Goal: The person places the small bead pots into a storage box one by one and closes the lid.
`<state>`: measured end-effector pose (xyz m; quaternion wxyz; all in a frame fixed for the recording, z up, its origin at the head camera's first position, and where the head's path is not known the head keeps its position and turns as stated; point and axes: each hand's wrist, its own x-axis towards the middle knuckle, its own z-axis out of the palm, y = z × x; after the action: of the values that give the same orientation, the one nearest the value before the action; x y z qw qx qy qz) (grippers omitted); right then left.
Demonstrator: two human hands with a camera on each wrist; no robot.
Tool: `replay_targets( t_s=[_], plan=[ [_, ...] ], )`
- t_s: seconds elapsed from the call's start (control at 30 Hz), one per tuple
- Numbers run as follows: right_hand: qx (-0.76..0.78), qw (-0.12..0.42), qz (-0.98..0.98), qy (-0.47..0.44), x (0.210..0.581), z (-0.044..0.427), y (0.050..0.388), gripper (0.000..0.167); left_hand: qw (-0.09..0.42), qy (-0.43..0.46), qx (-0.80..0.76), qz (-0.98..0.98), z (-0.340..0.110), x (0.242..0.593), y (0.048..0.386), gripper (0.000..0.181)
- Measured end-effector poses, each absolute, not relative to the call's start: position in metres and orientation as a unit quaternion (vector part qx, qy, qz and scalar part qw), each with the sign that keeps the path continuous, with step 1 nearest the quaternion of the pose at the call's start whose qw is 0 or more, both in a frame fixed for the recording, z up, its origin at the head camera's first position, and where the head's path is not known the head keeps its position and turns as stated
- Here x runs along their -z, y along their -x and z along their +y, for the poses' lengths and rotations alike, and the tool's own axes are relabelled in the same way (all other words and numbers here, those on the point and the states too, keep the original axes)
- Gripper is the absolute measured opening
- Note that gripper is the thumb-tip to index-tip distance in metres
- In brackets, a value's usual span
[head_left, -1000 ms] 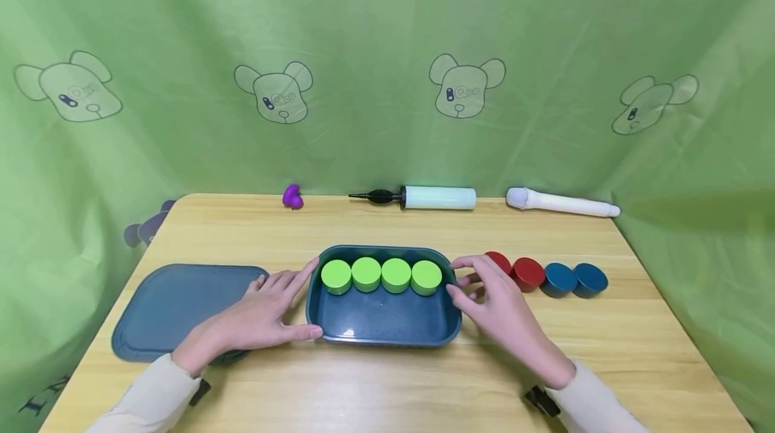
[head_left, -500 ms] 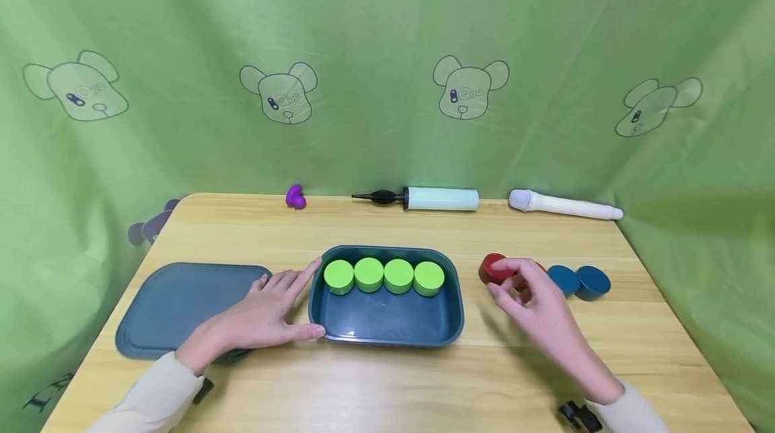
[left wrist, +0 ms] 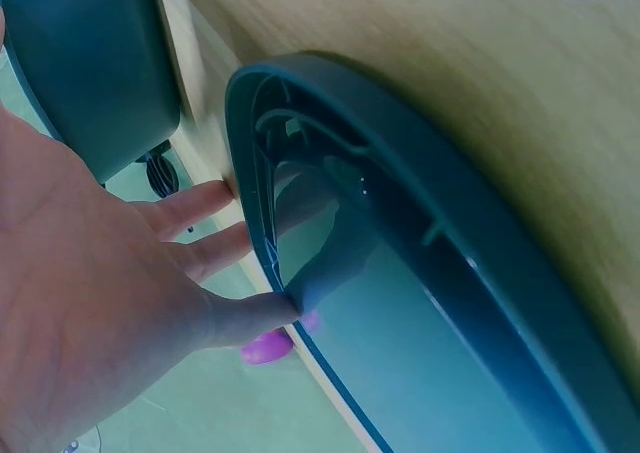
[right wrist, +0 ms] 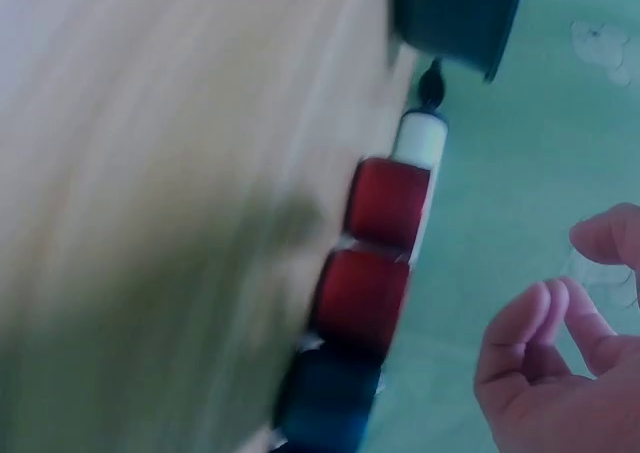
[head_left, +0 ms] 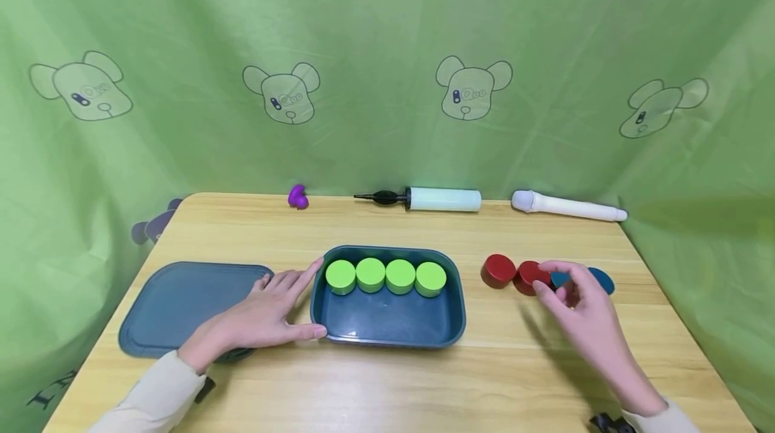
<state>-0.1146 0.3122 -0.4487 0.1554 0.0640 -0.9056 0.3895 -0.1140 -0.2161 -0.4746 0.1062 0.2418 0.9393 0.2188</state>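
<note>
A dark blue rectangular box stands mid-table, with a row of several light-green cylinders along its far side. My left hand is spread, its index finger and thumb against the box's left side. Its other fingers touch the rim of the dark blue lid, which lies to the left. Over the row at right hovers my right hand, fingers loosely bent, thumb apart, holding nothing. Two red cylinders show there; the hand partly hides the two blue cylinders beside them.
Along the table's back edge lie a small purple object, a hand pump with a black nozzle, and a white stick-like object with a rounded head. A green curtain hangs behind and at both sides.
My right hand has left the box's right side and moved rightward, past the first red cylinder to the second red and blue ones. The left hand stays by the box.
</note>
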Motion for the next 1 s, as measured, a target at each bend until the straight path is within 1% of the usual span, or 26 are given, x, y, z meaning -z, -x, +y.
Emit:
replay_targets(
  t_s=[0.23, 0.37, 0.57, 0.73, 0.93, 1.0],
  plan=[
    [-0.381, 0.172, -0.908, -0.021, 0.458, 0.347, 0.117, 0.034, 0.103, -0.245, -0.222, 0.938, -0.215, 0.474, 0.114, 0.113],
    [-0.364, 0.173, -0.915, -0.006, 0.460, 0.365, 0.117, 0.039, 0.104, -0.246, -0.223, 0.938, -0.215, 0.474, 0.113, 0.113],
    [-0.334, 0.164, -0.928, 0.009, 0.466, 0.387, 0.120, 0.041, 0.103, -0.246, -0.222, 0.938, -0.215, 0.474, 0.112, 0.114],
    [-0.331, 0.134, -0.934, 0.024, 0.472, 0.404, 0.124, 0.046, 0.102, -0.244, -0.225, 0.938, -0.215, 0.475, 0.112, 0.113],
    [-0.370, 0.055, -0.926, 0.052, 0.482, 0.422, 0.132, 0.057, 0.099, -0.247, -0.226, 0.937, -0.215, 0.474, 0.112, 0.113],
    [-0.383, 0.038, -0.921, 0.057, 0.486, 0.427, 0.135, 0.058, 0.099, -0.247, -0.225, 0.937, -0.215, 0.473, 0.112, 0.112]
  ],
)
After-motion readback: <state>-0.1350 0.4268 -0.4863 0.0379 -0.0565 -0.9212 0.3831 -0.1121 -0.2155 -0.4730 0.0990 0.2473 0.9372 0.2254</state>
